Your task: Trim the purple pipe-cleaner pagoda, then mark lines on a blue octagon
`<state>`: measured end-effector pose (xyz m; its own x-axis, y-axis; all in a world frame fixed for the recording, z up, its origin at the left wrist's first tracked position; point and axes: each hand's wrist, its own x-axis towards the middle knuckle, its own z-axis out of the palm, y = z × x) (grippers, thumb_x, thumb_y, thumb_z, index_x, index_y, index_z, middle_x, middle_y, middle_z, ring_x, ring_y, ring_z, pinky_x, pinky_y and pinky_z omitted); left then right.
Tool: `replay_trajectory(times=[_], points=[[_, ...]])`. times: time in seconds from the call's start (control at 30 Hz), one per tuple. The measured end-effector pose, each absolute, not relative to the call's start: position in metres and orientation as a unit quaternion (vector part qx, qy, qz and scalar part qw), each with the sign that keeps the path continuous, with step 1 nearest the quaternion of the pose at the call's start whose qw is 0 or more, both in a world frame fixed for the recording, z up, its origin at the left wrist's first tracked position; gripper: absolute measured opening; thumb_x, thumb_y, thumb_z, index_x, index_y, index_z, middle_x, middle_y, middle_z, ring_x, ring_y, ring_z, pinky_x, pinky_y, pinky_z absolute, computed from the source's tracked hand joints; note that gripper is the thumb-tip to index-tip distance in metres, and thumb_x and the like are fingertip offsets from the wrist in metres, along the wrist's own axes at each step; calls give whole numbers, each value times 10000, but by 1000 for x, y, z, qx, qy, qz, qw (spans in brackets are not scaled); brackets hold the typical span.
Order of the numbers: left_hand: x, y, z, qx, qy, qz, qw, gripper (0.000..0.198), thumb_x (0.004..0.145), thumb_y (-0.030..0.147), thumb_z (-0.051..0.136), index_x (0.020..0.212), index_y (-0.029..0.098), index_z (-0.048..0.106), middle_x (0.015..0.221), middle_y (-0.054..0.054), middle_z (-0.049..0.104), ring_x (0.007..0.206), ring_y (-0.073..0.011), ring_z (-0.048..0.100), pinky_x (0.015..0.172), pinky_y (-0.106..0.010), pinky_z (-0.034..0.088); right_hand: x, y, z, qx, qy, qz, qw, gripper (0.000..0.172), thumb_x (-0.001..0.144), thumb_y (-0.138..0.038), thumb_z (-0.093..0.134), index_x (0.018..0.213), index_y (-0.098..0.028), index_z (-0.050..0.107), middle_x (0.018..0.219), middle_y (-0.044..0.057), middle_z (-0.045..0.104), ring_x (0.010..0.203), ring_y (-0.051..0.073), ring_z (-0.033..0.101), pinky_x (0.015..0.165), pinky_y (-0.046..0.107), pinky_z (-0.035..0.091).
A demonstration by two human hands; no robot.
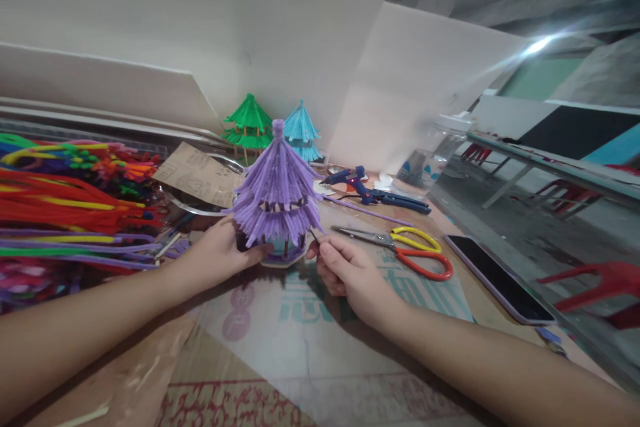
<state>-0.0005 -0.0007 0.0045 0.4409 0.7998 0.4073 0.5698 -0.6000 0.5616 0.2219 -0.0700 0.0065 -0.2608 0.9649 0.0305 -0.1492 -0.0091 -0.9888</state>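
Through the head view I have a 2-tier purple pipe-cleaner pagoda [280, 180] at centre, upright over the covered worktop [300, 353], in front of a green pagoda [249, 121] and a light-blue pagoda [303, 128]. I cannot tell whether its base [284, 263] rests on the surface or is slightly raised.

Left hand [227, 247]: clamped on the left side of the base, thumb along the front; the other fingers are mostly hidden.
Right hand [347, 267]: thumb and forefinger pinched together on a thin dark stick [314, 235], just beside the right side of the base. I cannot identify the stick further.

Risks, in my judgement:
1. Bent fringe. Cause: knuckles or stick pressed upward into the lower tier, which overhangs the base.
2. Skewed posts. Cause: excess left-hand squeeze, or a sideways push from the stick.
3. Burn. Cause: a right-hand reach across the nozzle of the glue gun [346, 176]; its red light is lit, so it may be hot.
4. Nick. Cause: an outward right-hand swing into the scissors [393, 240], whose blades point toward the pagoda.
5. Dropped smartphone [497, 278]. Cause: a forearm nudge toward the nearby worktop edge.
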Motion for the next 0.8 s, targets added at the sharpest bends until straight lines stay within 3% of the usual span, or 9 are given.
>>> replay_trajectory(times=[0.47,0.8], points=[[-3,1,3,827,407,351,166,390,816,487,569,1084,217,657,1023,-76,755,1090,-330,679,1017,-471,532,222,-69,4,-381,-522,597,476,524,735,-676,719,801,-182,558,503,-121,296,446,57,186,403,201,115],[-2,1,4,831,402,348,162,367,790,540,596,926,210,682,1040,-93,757,1072,-319,689,1019,-460,537,222,-70,5,-378,-532,597,467,535,743,-693,703,822,-184,557,512,-117,319,439,55,188,398,197,115]])
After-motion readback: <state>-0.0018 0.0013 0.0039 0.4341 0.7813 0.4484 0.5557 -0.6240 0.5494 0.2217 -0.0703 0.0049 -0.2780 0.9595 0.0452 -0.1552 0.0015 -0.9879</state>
